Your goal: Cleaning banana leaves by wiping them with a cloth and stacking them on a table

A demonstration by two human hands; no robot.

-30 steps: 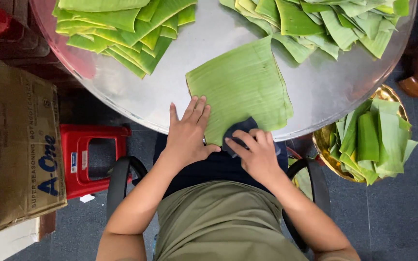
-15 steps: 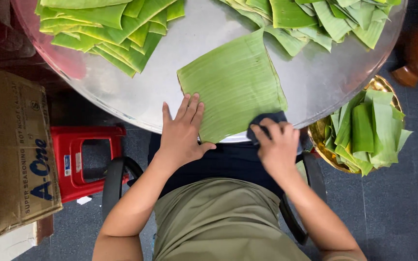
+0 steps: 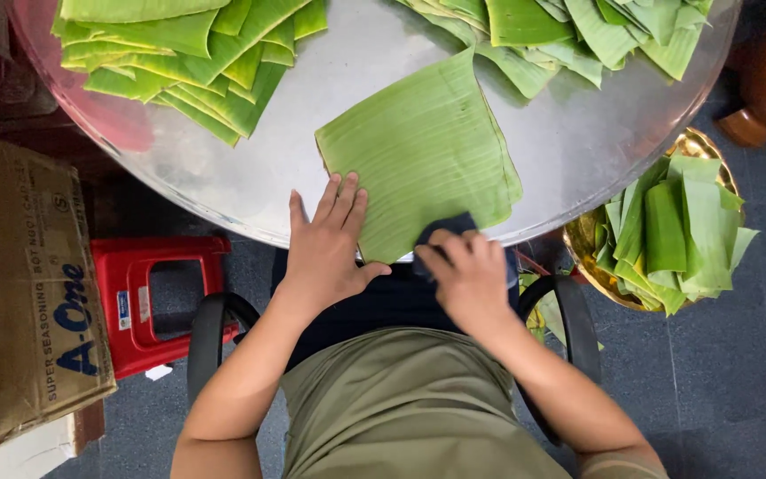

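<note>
A flat piece of green banana leaf lies on the round metal table near its front edge. My left hand presses flat on the leaf's near left corner, fingers spread. My right hand is closed on a dark blue cloth that rests on the leaf's near edge at the table rim.
Stacks of cut banana leaves lie at the back left and back right of the table. A golden basin with folded leaves stands on the floor to the right. A red stool and a cardboard box are on the left.
My right hand with the cloth slid to the right along the leaf's near edge, then back a little toward the middle. My left hand has stayed pressed on the leaf.
</note>
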